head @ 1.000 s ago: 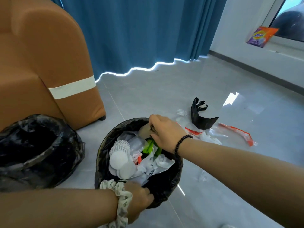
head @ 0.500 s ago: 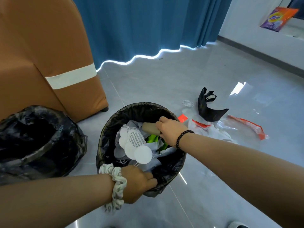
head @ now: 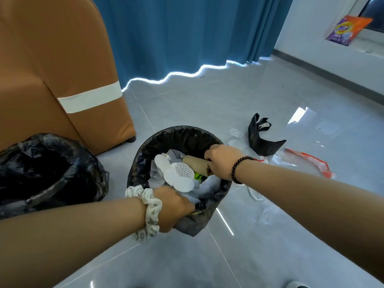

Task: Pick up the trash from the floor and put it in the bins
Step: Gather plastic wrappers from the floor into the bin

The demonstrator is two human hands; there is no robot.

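A round bin with a black liner (head: 178, 134) stands on the grey floor, filled with white paper, white round pads (head: 180, 173) and a brown cardboard tube (head: 196, 164). My right hand (head: 223, 161) reaches over the bin's right rim and grips the tube's near end. My left hand (head: 174, 206) grips the bin's near rim. To the bin's right lie a black paper bag (head: 261, 140), a clear wrapper with red edges (head: 305, 163) and a white round pad (head: 235, 133).
A second bin with a black liner (head: 47, 173) stands at the left, beside an orange armchair (head: 62, 69). Blue curtains (head: 187, 34) hang behind. An orange and purple packet (head: 347, 30) lies on the window sill at the far right.
My right hand has pushed the cardboard tube deeper into the bin. The white pads have shifted towards the bin's middle. My left hand keeps its hold on the rim.
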